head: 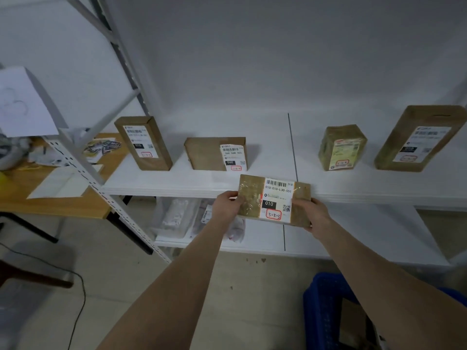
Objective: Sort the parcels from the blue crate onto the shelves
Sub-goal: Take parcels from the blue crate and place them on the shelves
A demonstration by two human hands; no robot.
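I hold a flat brown parcel [252,198] in both hands, in front of the white shelf's front edge [177,190]. Its white label reads 010 and a red-boxed 3-3-3. My left hand [227,205] grips its left end and my right hand [312,213] grips its right end. Several brown parcels stand upright on that shelf: one at the left [144,144], one beside it [214,154], a taped one [342,147] right of the seam, and a large one [417,138] at the far right. The blue crate [326,311] sits on the floor at the lower right, partly hidden by my right arm.
A lower white shelf [353,238] carries clear plastic bags [177,215]. A slanted grey shelf upright [101,188] runs down the left. Beyond it stands a wooden table [50,205] with papers and clutter. A black cable [78,299] lies on the floor.
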